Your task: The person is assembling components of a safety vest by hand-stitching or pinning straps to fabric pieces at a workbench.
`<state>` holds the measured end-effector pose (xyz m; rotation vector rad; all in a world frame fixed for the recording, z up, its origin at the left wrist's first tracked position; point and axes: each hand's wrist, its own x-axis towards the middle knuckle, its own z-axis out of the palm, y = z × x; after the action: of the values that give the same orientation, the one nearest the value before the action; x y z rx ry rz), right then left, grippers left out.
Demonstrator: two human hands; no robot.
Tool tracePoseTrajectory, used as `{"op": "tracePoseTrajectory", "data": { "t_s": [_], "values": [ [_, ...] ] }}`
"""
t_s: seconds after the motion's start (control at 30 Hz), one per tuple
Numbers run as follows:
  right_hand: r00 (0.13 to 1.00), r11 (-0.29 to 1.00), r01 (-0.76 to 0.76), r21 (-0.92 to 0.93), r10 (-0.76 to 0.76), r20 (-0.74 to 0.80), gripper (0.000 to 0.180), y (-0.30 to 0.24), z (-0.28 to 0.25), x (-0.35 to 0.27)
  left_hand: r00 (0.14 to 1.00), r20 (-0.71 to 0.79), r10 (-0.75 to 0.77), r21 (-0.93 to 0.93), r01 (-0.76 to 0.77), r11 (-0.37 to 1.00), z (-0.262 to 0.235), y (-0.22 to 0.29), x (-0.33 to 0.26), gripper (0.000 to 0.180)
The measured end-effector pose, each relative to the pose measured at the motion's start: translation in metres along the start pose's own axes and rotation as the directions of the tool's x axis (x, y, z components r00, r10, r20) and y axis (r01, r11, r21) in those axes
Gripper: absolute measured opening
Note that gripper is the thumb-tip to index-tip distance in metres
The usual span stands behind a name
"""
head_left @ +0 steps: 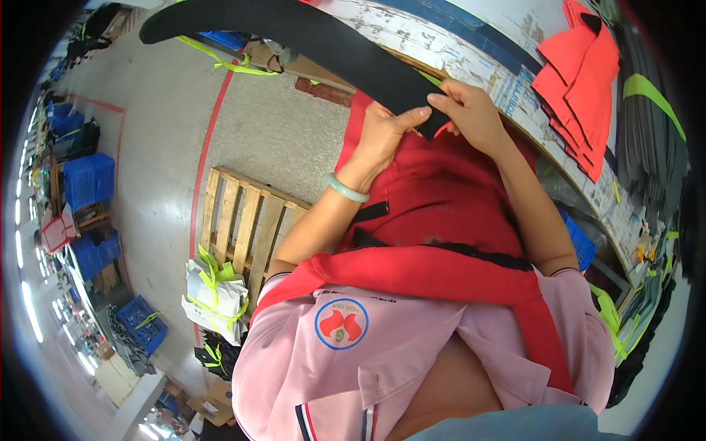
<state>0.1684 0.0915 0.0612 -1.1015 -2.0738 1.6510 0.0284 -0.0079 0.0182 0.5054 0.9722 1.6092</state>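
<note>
A long, curved black fabric piece [316, 48] stretches from my hands to the upper left, its rounded far end past the table edge. My left hand [386, 132] is closed on its near end, thumb pressed flat on top. Beside it, my right hand [471, 114] pinches the same end at the corner, thumb over the edge. A sliver of red shows under this corner, and I cannot make out what it is. On the worktable [419, 33] to the right lie several red cut pieces [577, 88], stacked unevenly.
Grey strips [647, 140] bundled with a yellow-green band lie at the table's far right. Left of me a wooden pallet [250, 217] lies on the floor, beside a white bundle [213, 298] tied in yellow-green. Blue crates [88, 180] stand farther left, beyond red floor lines.
</note>
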Motion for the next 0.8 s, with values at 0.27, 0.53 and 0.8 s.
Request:
{"op": "tracePoseTrajectory", "data": {
  "t_s": [0.27, 0.53, 0.8],
  "values": [
    [0.989, 0.991, 0.121, -0.051, -0.116, 0.089, 0.025, 0.006, 0.013, 0.005, 0.991, 0.092, -0.096, 0.281, 0.067, 0.957, -0.023, 0.001, -0.001, 0.025],
    [0.948, 0.990, -0.106, 0.093, 0.073, 0.308, 0.020, 0.003, 0.020, -0.025, 0.972, -0.236, -0.022, -0.162, -0.017, 0.987, -0.061, 0.039, 0.022, 0.022],
    [0.945, 0.997, -0.022, -0.073, 0.045, 0.323, 0.021, -0.009, 0.006, -0.037, 0.883, -0.465, 0.067, -0.292, -0.224, 0.930, -0.164, 0.085, 0.070, 0.018]
  ]
}}
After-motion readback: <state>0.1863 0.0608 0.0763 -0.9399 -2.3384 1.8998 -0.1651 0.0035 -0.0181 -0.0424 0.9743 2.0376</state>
